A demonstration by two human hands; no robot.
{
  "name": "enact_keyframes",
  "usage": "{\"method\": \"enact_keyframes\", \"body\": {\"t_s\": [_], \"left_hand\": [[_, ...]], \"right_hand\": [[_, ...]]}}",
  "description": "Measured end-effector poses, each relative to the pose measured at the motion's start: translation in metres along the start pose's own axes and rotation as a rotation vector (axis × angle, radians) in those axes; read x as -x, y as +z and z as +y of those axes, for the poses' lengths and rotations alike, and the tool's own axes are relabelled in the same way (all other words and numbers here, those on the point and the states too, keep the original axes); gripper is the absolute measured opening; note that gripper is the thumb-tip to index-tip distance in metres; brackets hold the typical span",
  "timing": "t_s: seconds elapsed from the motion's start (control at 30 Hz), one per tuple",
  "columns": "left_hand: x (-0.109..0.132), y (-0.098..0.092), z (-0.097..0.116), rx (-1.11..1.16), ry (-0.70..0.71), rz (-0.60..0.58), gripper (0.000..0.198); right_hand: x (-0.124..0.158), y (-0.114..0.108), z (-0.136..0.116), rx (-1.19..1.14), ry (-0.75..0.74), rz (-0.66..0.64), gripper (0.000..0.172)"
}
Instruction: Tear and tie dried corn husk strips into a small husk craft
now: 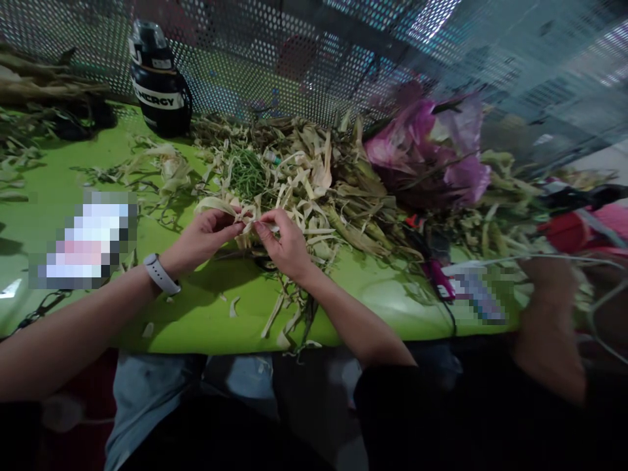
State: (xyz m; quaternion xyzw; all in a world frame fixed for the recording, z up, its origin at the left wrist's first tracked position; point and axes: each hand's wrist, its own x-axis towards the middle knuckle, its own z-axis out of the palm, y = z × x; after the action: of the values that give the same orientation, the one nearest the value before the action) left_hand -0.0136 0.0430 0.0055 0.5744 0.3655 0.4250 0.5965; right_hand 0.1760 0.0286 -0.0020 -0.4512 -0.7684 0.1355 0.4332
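My left hand (206,237), with a white band on its wrist, pinches a pale strip of corn husk (213,205) between thumb and fingers. Close beside it, my right hand (285,247) has its thumb and forefinger closed on the same pale husk. Both hands are just above the near side of a heap of dried husks (353,219). A bunch of thin green strands (246,173) lies right behind the fingertips. Exactly how the strips cross between my fingers is too small to make out.
A black bottle (159,85) stands at the back left by a perforated metal panel (235,59). A phone (91,239) lies left on the green table (196,320). Right are a pink plastic bag (417,144), another phone (475,294), a white cable and another person's arm (549,320).
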Motion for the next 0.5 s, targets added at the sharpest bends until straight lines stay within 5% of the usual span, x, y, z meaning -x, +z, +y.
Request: {"method": "enact_keyframes", "body": {"t_s": [0.17, 0.5], "left_hand": [[0.0012, -0.0015, 0.0014, -0.014, 0.004, -0.09, 0.036], [0.0039, -0.0009, 0.0028, 0.11, -0.029, -0.06, 0.016]], "right_hand": [[0.0013, -0.0015, -0.0054, -0.038, 0.08, -0.033, 0.027], [0.0056, 0.002, -0.0103, -0.059, 0.027, -0.02, 0.022]]}}
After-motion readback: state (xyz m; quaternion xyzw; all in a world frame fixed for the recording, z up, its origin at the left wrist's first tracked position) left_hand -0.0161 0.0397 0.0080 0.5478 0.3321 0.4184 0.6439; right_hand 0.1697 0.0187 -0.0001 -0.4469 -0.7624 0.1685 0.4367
